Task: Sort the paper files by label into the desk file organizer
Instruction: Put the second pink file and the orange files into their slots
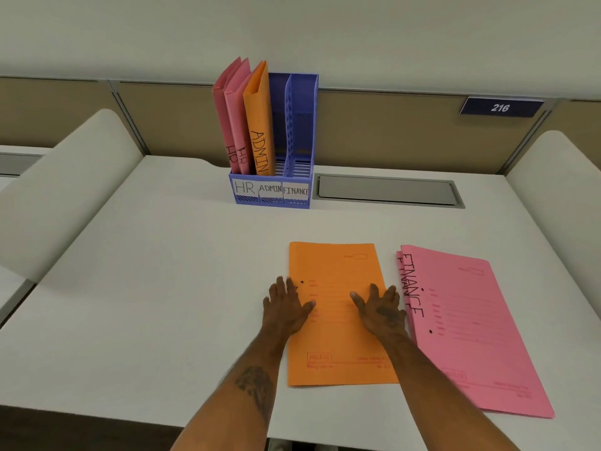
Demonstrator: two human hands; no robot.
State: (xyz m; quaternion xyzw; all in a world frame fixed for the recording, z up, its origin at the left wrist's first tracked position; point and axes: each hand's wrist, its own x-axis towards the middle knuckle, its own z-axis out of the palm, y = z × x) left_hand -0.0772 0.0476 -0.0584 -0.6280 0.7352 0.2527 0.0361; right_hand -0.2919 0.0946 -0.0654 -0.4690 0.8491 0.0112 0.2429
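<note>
Hands lie flat with fingers spread on the orange file (338,340) in the middle of the white desk (146,271): left hand (286,307) over its left edge, right hand (380,309) near its right edge. Just beside it on the right lie two stacked pink FINANCE files (471,330). Farther back stands the blue file organizer (271,193), with two pink HR files (232,118) and an orange ADMIN file (258,122) upright in it; its FINANCE slot holds nothing.

A white counter (156,255) fills the view, with a grey cable-tray lid (387,190) set flush near its back edge. Behind it stands a tan partition (390,131) bearing a dark blue plate numbered 216 (500,107), below a pale wall (292,30). White curved side panels (68,190) flank the counter under even, soft light.
</note>
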